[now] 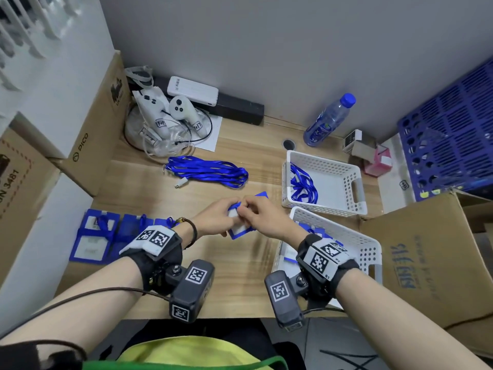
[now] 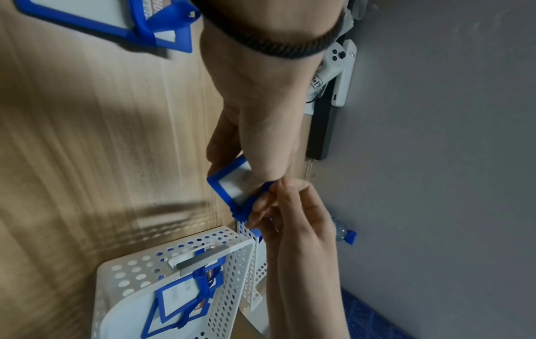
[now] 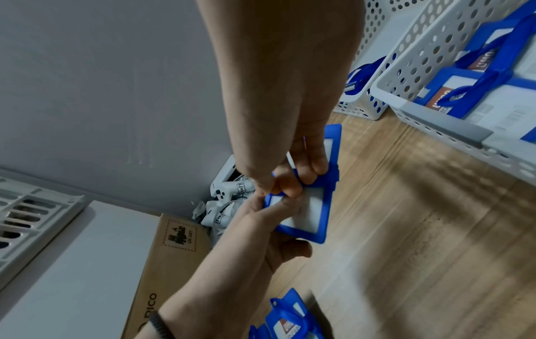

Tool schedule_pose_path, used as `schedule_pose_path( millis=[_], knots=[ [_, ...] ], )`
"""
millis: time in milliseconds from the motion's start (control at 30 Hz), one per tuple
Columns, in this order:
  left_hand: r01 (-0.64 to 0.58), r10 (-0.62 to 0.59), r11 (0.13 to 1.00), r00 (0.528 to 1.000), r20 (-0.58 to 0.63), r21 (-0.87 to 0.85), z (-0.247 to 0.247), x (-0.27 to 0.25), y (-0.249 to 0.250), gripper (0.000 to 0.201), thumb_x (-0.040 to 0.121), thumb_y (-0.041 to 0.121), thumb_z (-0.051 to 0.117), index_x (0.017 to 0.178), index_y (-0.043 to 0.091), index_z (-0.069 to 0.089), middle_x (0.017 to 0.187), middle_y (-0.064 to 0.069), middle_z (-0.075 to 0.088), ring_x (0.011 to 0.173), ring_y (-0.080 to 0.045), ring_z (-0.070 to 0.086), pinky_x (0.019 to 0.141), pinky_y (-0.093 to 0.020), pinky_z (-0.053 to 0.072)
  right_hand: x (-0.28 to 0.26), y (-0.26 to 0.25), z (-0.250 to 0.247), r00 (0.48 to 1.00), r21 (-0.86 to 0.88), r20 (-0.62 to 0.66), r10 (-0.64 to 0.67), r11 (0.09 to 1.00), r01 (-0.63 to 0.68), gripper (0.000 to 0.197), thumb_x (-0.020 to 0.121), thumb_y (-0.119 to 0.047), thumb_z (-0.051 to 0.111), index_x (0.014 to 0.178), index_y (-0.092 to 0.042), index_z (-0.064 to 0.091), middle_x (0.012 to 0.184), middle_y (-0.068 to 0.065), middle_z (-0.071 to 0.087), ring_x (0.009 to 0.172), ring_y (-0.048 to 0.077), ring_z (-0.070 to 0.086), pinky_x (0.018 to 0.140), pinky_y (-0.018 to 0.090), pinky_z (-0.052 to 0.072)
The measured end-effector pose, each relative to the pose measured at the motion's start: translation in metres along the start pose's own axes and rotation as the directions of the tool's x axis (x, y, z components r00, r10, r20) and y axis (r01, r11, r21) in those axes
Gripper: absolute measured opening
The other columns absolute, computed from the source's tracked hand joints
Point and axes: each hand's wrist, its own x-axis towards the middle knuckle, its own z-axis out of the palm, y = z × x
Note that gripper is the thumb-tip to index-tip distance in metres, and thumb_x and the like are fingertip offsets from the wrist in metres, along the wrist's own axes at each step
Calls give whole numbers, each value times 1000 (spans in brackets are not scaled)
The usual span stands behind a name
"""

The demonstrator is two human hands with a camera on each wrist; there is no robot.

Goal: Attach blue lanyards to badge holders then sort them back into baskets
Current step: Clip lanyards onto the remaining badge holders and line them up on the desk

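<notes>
Above the bench (image 1: 149, 182), the left hand (image 1: 213, 217) pinches the holder (image 1: 241, 231) steady while the right hand (image 1: 262, 217) pinches its top tab (likely readying it for a lanyard (image 1: 208, 170), lying well apart).

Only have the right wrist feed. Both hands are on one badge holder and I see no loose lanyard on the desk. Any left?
Observer: Yes. In the head view a bundle of blue lanyards lies on the desk, past the held badge holder.
Operator: What's in the far basket? I mostly get its wall.
Observer: A small tangle of lanyards sits against the left wall of the far basket; the rest of its floor is bare.
Operator: Anything tall nearby that could be knocked over?
Observer: A water bottle stands behind that basket near the wall, apart from it.
</notes>
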Motion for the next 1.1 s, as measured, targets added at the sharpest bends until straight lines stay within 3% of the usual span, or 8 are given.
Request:
schedule_pose_path(
  millis=[233, 333, 567, 633, 700, 833, 967, 1100],
  knots=[
    [46, -55, 994, 995, -86, -101, 0, 3, -2, 8, 87, 14, 55, 87, 21, 56, 83, 1, 60, 69, -14, 58, 52, -26, 49, 1, 8, -2, 975, 272, -153, 159, 956, -113, 5, 96, -13, 45, 95, -10, 49, 65, 0, 54, 51, 10, 54, 61, 28, 49],
    [38, -50, 990, 995, -84, -138, -2, 1, 1, 15, 88, 12, 54, 86, 26, 56, 81, 3, 59, 70, -13, 58, 52, -24, 49, 4, 11, -1, 963, 226, -197, 184, 964, -138, 8, 90, -16, 56, 96, -12, 53, 65, -2, 54, 55, 13, 55, 66, 35, 49],
    [91, -85, 955, 996, 34, -281, -2, -3, 11, 20, 81, 29, 53, 96, 18, 59, 83, 2, 60, 71, -15, 60, 58, -26, 48, 5, 8, -3, 973, 52, -186, 137, 990, -130, 16, 85, -23, 65, 87, -17, 51, 68, -5, 52, 61, 11, 50, 57, 23, 39],
    [91, -89, 963, 996, 20, -255, 2, -2, 11, 23, 92, 34, 51, 100, 14, 59, 86, 2, 60, 72, -15, 60, 59, -26, 48, 4, 10, -5, 976, 40, -173, 133, 991, -128, 17, 86, -27, 66, 89, -17, 52, 68, -6, 52, 60, 8, 50, 55, 20, 39],
    [80, -86, 977, 996, -22, -200, 6, -2, 8, 21, 99, 31, 44, 95, 16, 57, 85, 1, 59, 71, -14, 58, 59, -26, 48, 2, 11, -4, 980, 38, -152, 131, 991, -127, 16, 87, -26, 64, 91, -16, 53, 67, -6, 52, 58, 7, 50, 55, 18, 41],
    [70, -74, 984, 997, -20, -163, 9, -3, 8, 17, 100, 21, 41, 87, 18, 53, 83, 0, 58, 69, -15, 59, 57, -27, 51, 1, 13, -4, 975, 58, -161, 154, 987, -147, 7, 92, -21, 55, 87, -16, 53, 70, -3, 53, 67, 14, 54, 70, 39, 51],
    [75, -70, 987, 997, 40, -143, 13, -6, 14, 17, 100, 17, 37, 93, 18, 52, 87, -2, 61, 67, -18, 65, 57, -27, 53, 1, 20, -5, 964, -34, -225, 138, 988, -150, 8, 89, -23, 58, 86, -17, 54, 68, -7, 52, 63, 6, 50, 58, 20, 39],
    [91, -81, 987, 993, 80, -133, 16, -11, 17, 18, 99, 13, 35, 97, 19, 52, 88, -3, 64, 64, -16, 68, 58, -27, 54, 1, 23, -3, 969, -169, -213, 124, 972, -162, 4, 85, -21, 56, 88, -19, 56, 75, -6, 62, 77, 15, 59, 72, 31, 49]
  ],
)
